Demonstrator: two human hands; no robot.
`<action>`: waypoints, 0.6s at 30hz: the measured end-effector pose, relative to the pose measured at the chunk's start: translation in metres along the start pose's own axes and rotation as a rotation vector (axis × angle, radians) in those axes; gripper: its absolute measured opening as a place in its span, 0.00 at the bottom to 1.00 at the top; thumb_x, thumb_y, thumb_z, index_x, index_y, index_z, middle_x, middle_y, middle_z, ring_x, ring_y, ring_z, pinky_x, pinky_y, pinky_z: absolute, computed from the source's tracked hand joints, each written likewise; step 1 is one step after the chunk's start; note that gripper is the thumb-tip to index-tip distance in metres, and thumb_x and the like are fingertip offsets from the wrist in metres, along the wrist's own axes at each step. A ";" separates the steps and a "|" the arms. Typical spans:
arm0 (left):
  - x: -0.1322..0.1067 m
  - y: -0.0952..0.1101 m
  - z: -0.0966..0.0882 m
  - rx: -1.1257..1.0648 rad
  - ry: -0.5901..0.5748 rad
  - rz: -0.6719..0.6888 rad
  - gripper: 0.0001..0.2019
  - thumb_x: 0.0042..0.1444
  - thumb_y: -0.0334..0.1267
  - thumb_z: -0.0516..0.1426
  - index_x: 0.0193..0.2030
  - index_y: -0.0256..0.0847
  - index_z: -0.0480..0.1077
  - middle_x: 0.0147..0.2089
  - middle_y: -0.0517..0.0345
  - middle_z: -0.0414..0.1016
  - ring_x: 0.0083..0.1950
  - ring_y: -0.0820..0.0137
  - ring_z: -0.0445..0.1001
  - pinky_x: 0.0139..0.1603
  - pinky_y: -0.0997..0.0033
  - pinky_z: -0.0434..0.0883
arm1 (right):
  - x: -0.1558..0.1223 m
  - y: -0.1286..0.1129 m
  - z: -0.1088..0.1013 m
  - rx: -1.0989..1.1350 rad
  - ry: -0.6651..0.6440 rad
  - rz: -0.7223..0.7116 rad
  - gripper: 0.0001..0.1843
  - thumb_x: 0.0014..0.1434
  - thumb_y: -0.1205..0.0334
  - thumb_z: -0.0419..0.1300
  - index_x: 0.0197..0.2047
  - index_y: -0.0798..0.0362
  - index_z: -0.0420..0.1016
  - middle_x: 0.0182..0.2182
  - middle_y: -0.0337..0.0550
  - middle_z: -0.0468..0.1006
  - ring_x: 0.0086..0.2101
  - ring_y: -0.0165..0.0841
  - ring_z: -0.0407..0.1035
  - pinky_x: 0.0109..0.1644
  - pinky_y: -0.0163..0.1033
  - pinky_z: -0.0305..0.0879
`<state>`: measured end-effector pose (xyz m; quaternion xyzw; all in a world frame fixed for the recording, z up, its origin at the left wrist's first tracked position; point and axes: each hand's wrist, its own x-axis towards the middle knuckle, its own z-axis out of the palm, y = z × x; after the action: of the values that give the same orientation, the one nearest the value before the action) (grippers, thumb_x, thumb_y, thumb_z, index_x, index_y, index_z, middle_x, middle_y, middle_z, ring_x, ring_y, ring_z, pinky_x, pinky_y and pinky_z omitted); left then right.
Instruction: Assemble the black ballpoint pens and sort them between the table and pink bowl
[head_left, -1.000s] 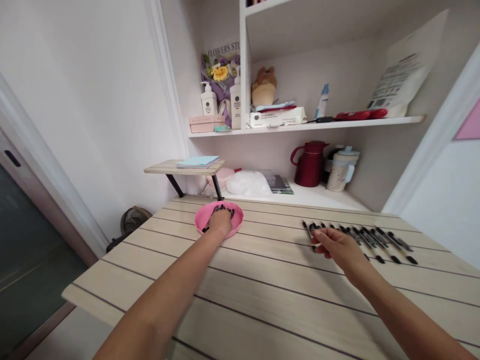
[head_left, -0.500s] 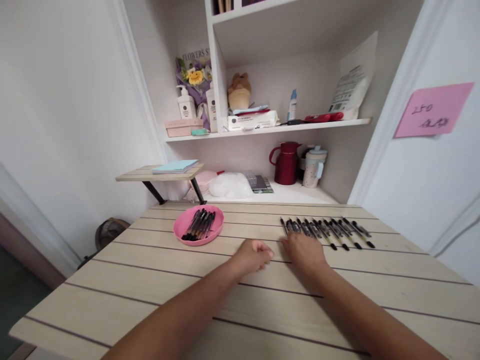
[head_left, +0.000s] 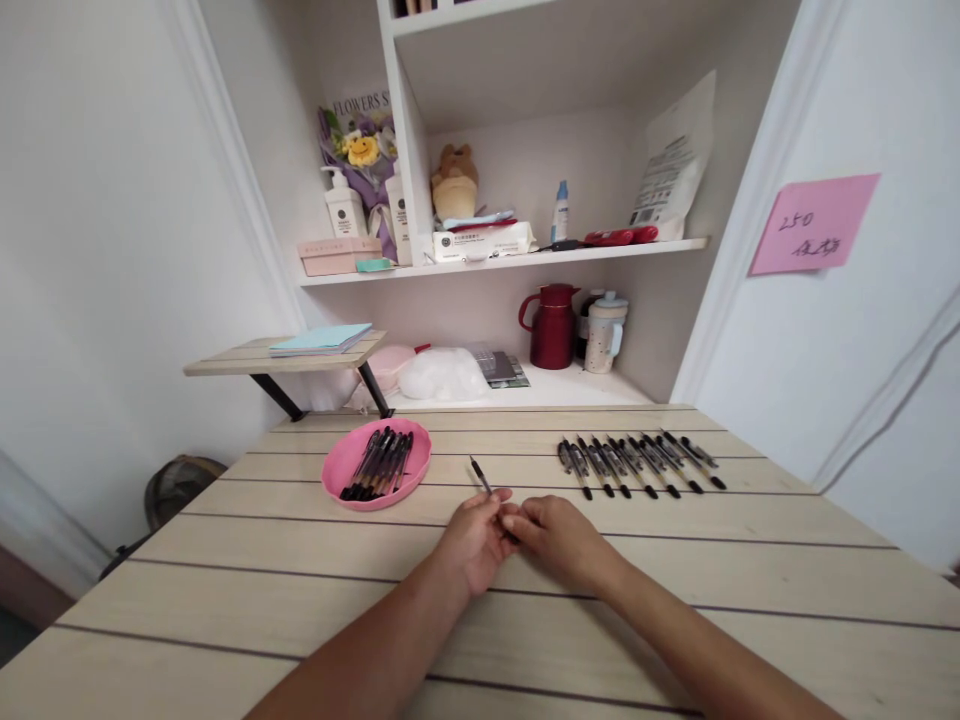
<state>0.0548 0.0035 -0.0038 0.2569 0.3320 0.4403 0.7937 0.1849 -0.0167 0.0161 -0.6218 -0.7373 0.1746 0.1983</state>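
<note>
A dark gel pen (head_left: 481,474) points its bare tip up and to the left, away from me. My left hand (head_left: 472,545) is closed around its barrel, palm partly turned up. At the pen's rear end the fingers of my right hand (head_left: 566,540) are pinched, touching my left fingertips; that end is mostly hidden. To the right lies a slanted row of uncapped pens (head_left: 652,462), with several black caps beside them at the near side. A pink scalloped dish (head_left: 332,478) on the left holds a bundle of capped black pens (head_left: 381,462).
A small wooden riser (head_left: 225,357) with light-blue paper (head_left: 322,339) stands at the back left. Behind the slatted table (head_left: 360,570) are shelves holding a red jug (head_left: 553,328), a pale cup (head_left: 604,335) and a plastic bag (head_left: 442,374). A pink note (head_left: 814,223) hangs on the right wall.
My right hand has moved left from the pen row to meet my left hand. A pen now shows between both hands. The camera view has shifted slightly to the right.
</note>
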 end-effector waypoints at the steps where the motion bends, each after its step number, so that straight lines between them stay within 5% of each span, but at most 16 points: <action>1: -0.001 0.001 0.000 0.004 0.022 0.002 0.06 0.52 0.34 0.53 0.37 0.38 0.63 0.26 0.60 0.67 0.29 0.73 0.70 0.33 0.71 0.65 | 0.002 0.004 -0.004 -0.055 0.028 0.027 0.21 0.59 0.52 0.44 0.27 0.53 0.72 0.25 0.44 0.77 0.26 0.29 0.69 0.28 0.32 0.55; 6: -0.006 0.002 0.001 0.103 0.032 -0.011 0.08 0.52 0.35 0.53 0.39 0.39 0.62 0.22 0.66 0.61 0.19 0.80 0.61 0.20 0.81 0.54 | 0.029 0.040 -0.027 -0.456 0.246 0.326 0.17 0.59 0.56 0.46 0.36 0.55 0.73 0.34 0.53 0.77 0.34 0.38 0.71 0.33 0.37 0.60; 10: -0.008 -0.001 0.000 0.213 -0.024 0.004 0.11 0.50 0.39 0.54 0.39 0.39 0.62 0.22 0.67 0.60 0.16 0.83 0.55 0.17 0.81 0.44 | 0.047 0.053 -0.027 -0.486 0.239 0.361 0.17 0.58 0.57 0.48 0.36 0.59 0.73 0.37 0.58 0.76 0.37 0.41 0.71 0.37 0.39 0.62; 18: -0.007 -0.004 -0.002 0.271 -0.054 0.026 0.12 0.49 0.40 0.51 0.40 0.38 0.61 0.22 0.67 0.60 0.15 0.84 0.53 0.17 0.80 0.42 | 0.049 0.053 -0.019 -0.450 0.211 0.382 0.14 0.55 0.64 0.50 0.34 0.61 0.74 0.35 0.61 0.76 0.36 0.42 0.72 0.37 0.42 0.63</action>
<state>0.0527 -0.0037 -0.0058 0.3778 0.3635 0.3947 0.7546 0.2320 0.0410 0.0091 -0.7921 -0.6024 -0.0242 0.0949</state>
